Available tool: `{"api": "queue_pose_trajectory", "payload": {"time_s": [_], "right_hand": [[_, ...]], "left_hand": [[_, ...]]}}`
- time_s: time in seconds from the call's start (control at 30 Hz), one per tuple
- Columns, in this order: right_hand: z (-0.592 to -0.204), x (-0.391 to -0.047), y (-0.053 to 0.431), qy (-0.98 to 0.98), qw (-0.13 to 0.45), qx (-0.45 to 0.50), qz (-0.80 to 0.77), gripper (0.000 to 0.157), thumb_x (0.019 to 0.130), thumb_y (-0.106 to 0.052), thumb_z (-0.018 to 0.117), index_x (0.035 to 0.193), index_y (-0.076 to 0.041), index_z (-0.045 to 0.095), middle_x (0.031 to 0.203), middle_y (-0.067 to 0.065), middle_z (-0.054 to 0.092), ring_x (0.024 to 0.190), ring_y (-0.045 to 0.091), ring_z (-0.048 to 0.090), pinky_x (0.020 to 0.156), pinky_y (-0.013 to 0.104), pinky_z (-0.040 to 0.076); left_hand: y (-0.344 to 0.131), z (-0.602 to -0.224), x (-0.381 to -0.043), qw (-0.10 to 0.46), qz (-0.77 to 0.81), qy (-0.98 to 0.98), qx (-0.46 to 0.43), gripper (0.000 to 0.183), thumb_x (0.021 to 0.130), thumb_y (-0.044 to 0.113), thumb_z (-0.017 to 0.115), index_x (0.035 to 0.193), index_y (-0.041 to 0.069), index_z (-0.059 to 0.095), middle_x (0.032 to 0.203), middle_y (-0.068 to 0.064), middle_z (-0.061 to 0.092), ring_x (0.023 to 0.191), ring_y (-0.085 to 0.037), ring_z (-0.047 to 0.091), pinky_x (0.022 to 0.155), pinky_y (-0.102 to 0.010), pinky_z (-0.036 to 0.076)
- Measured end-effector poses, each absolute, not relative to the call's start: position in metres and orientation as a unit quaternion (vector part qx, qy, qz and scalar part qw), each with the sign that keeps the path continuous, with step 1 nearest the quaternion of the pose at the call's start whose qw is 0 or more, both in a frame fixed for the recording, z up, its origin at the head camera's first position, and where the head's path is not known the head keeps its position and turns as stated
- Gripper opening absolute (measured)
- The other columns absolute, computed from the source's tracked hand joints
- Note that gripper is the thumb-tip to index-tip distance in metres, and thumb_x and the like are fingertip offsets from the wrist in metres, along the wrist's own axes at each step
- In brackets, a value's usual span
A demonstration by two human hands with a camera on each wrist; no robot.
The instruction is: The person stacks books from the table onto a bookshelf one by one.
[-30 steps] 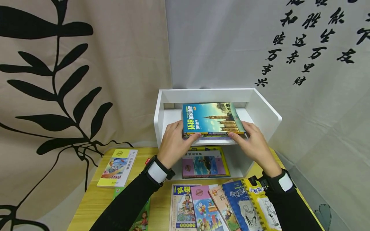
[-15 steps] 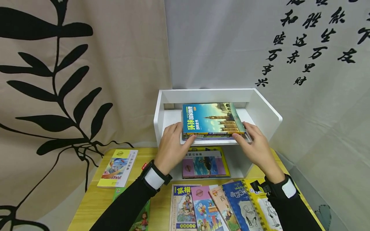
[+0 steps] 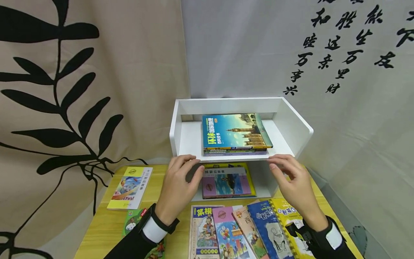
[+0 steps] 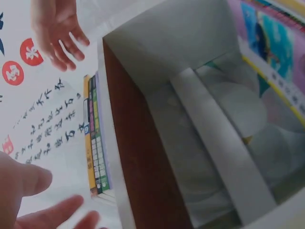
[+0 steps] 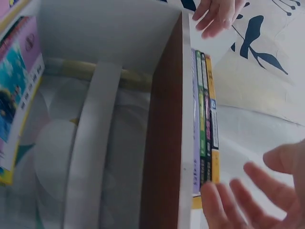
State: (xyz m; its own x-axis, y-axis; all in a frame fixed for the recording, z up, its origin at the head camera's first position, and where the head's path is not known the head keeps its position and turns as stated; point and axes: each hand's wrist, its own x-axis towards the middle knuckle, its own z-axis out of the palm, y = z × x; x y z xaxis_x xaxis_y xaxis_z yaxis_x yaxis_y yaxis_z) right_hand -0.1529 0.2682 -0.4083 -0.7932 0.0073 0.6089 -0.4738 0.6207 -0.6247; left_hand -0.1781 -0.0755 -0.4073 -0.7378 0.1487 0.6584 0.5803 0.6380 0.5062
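Note:
A stack of books lies on the upper shelf of a small white bookshelf, its top cover blue with a clock tower. In the left wrist view the stack's spines show edge-on. Just in front of the shelf's left part, my left hand hovers with relaxed fingers and holds nothing. My right hand hangs likewise before the right part, fingers loosely bent, apart from the stack. Between the hands, a purple and yellow book lies on the lower shelf.
Several books lie along the table's front, among them a comic, a pink book, a blue book and a yellow spiral book. At the left are a yellow-and-white book and a green book, partly behind my left sleeve.
Both hands have let go of the book stack's sides and drawn back toward me, down in front of the shelf. The stack stays in place on the upper shelf.

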Motion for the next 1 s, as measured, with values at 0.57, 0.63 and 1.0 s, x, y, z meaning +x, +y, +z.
{"api": "queue_pose_trajectory", "payload": {"time_s": [0.57,0.63,1.0], "right_hand": [[-0.532,-0.115,0.262,-0.844,0.059,0.052,0.530,0.023,0.106,-0.033,0.062,0.116,-0.019,0.077,0.105,0.009,0.078,0.085,0.021,0.076,0.073,0.036,0.065],[-0.542,-0.111,0.263,-0.845,0.034,0.022,0.534,0.026,0.105,-0.036,0.063,0.117,-0.018,0.077,0.108,0.013,0.078,0.088,0.025,0.076,0.075,0.038,0.066],[-0.575,-0.107,0.266,-0.832,-0.008,-0.040,0.553,0.038,0.102,-0.039,0.066,0.121,-0.008,0.077,0.113,0.016,0.078,0.088,0.027,0.076,0.073,0.037,0.066]], "left_hand": [[-0.129,-0.541,-0.151,0.146,-0.344,-0.924,-0.081,0.021,0.099,0.041,0.071,0.096,0.024,0.083,0.094,0.009,0.076,0.086,-0.012,0.064,0.082,-0.041,0.050],[-0.135,-0.554,-0.149,0.130,-0.346,-0.927,-0.064,0.018,0.099,0.039,0.073,0.096,0.024,0.083,0.093,0.009,0.076,0.083,-0.011,0.064,0.078,-0.039,0.051],[-0.181,-0.581,-0.161,0.079,-0.353,-0.932,0.005,0.042,0.102,0.046,0.065,0.119,0.012,0.080,0.109,-0.006,0.078,0.085,-0.016,0.067,0.070,-0.042,0.056]]}}
